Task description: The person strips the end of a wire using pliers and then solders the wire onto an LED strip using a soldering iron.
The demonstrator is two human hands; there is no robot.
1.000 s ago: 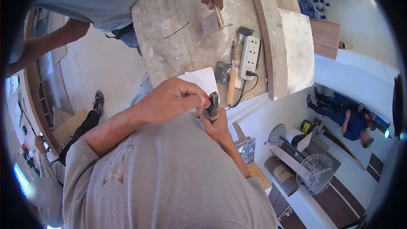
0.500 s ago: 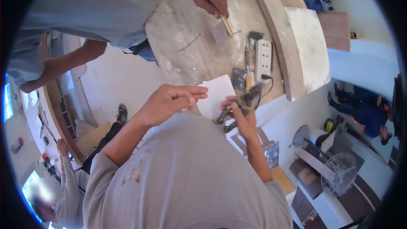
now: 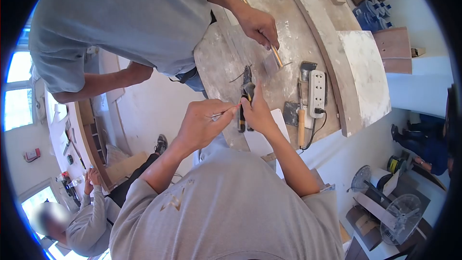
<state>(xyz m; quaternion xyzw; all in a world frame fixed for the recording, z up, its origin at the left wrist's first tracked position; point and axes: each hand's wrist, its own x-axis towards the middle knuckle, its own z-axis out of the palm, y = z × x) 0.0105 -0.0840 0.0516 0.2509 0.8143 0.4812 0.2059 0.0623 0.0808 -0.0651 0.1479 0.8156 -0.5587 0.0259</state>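
A pair of black-and-yellow pliers is held in the right hand over the near-left part of a scuffed worktop, the nose pointed toward the far edge and the handles toward the near one. The right forearm is angled inward from the near edge, the wrist almost straight, with the thumb laid across the handles, one finger stretched up beside the tool and the grip closed around it. Just beyond the worktop's left edge, the left hand is brought in at the same level, its back turned upward, wrist bent and elbow spread outward; thumb and fingertips are pinched on a thin wire, with a touch of red seen beside the pliers' handles. Whether the wire is touched by the pliers cannot be told. Under the right wrist, a white sheet is laid at the near edge. Toward the near-right corner, a wooden-handled soldering iron is placed beside a white power strip. Farther in from the left edge, a narrow yellowish strip is gripped in the lowered fingers of a co-worker's hand.
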